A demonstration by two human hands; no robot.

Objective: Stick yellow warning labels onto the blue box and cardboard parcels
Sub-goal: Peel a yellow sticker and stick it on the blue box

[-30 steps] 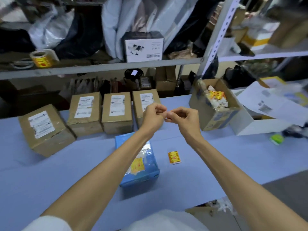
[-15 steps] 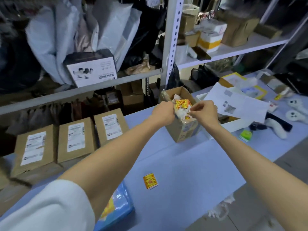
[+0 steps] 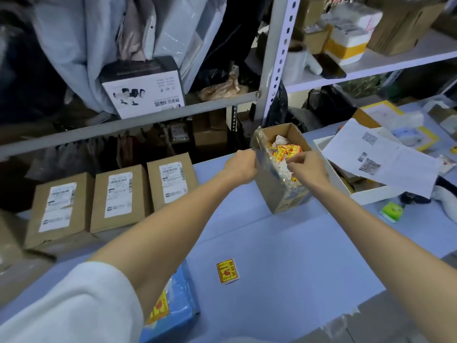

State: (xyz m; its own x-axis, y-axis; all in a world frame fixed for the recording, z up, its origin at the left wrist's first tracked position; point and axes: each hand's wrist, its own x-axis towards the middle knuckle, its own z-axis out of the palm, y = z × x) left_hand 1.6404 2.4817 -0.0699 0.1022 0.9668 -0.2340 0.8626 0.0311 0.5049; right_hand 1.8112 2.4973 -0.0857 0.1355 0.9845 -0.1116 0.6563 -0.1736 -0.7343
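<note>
Head view: blue box (image 3: 185, 313) partly behind left sleeve (image 3: 74, 305), label (image 3: 158, 309) half-covered.

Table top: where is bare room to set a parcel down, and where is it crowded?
Bare stretch in front of the open carton, right of the loose label, to the near edge. Crowded: white tray and papers at right; cardboard parcels and blue box at left.

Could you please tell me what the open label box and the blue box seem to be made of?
Open label box: brown cardboard, matte, with glossy clear tape crinkled along its rim. Blue box: seemingly wrapped in shiny plastic film, judging by the glints and wrinkles; what lies beneath is hidden.
</note>
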